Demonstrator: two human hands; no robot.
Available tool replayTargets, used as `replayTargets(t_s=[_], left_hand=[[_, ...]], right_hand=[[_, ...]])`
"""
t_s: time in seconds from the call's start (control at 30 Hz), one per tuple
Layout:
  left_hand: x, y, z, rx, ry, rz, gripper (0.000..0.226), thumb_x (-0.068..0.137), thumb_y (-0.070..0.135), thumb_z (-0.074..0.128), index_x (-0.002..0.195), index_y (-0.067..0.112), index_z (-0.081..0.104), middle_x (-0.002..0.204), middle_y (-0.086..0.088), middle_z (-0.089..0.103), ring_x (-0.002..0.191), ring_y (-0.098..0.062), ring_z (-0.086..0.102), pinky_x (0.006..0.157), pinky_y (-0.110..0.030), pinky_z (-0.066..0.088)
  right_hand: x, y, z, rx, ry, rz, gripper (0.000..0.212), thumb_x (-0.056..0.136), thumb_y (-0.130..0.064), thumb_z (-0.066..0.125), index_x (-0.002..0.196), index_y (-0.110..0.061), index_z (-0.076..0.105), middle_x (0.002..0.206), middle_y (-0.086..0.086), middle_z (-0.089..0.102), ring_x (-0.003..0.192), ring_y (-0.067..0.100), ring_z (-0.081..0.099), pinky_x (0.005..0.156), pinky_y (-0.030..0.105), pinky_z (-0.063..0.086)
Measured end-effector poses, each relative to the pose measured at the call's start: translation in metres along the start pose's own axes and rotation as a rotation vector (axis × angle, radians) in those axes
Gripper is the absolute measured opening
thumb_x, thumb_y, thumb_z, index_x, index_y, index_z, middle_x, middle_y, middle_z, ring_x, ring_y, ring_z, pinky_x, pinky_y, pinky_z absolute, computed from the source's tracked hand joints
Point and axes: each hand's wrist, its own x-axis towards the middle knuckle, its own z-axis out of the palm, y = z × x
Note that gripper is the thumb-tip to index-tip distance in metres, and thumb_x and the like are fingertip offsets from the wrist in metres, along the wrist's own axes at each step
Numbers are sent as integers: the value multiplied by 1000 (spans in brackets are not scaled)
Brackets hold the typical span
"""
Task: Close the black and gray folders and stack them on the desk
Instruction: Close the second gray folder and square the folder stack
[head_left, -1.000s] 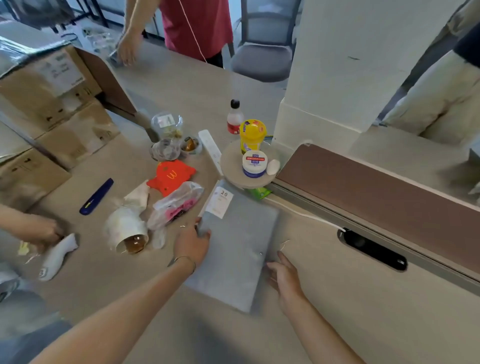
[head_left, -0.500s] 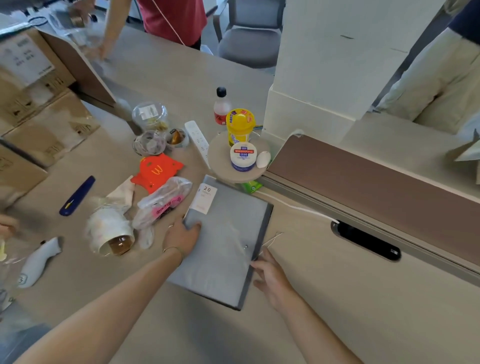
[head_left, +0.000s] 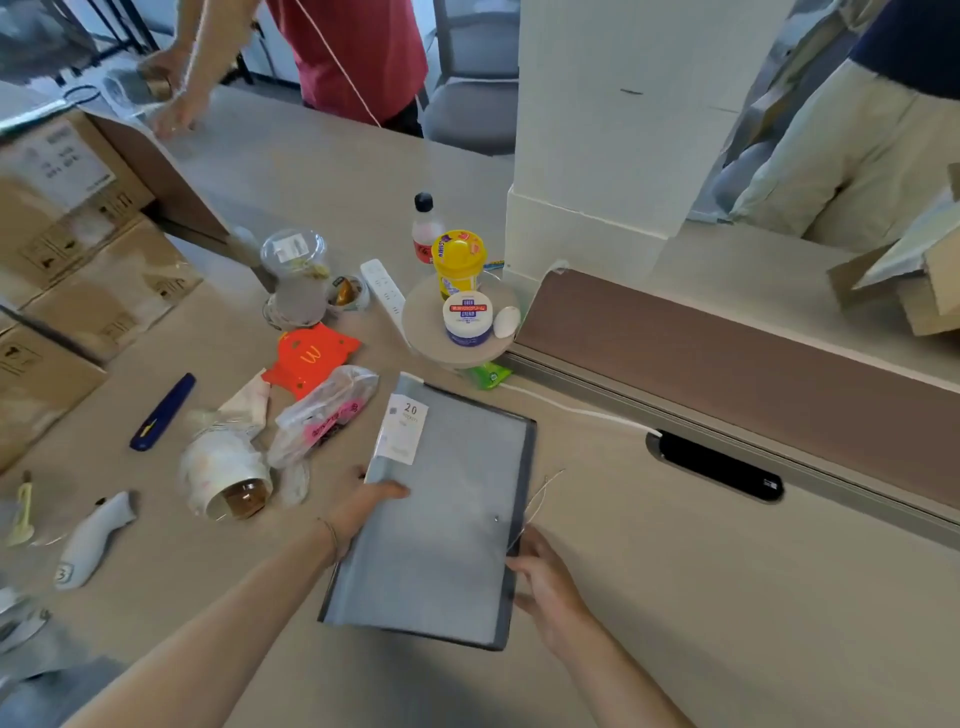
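A gray folder (head_left: 447, 519) lies shut on the beige desk (head_left: 727, 623) in front of me, with a white label marked 20 (head_left: 408, 426) at its far left corner. A dark band (head_left: 525, 467) runs along its right and near edges; I cannot tell whether this is a black folder underneath. My left hand (head_left: 363, 506) grips the folder's left edge, thumb on the cover. My right hand (head_left: 545, 582) holds the right edge near the front corner, fingers curled against it. A thin elastic cord (head_left: 543, 491) sticks out at the right.
Left of the folder lie a plastic bag (head_left: 322, 410), a tipped paper cup (head_left: 228, 478), a red paper bag (head_left: 311, 356) and a blue pen (head_left: 163, 410). A round stand with jars (head_left: 457, 322) sits just behind. Cardboard boxes (head_left: 78, 249) stand far left. A brown divider (head_left: 727, 364) runs along the right. Two other people stand at the back.
The folder has shifted slightly toward me and a dark band now shows along its right and near edges. My right hand moved from the desk onto the folder's right edge.
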Motion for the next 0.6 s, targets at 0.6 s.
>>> replayTargets(t_s=[0.6], left_hand=[[-80, -24, 28, 184, 14, 558, 23, 76, 20, 83, 87, 39, 77, 98, 8, 76, 92, 2, 67, 80, -7, 47]], right_hand=[[-59, -39, -73, -662, 485, -781, 16, 94, -30, 62, 83, -36, 52, 70, -3, 65, 64, 14, 60, 60, 33, 45]])
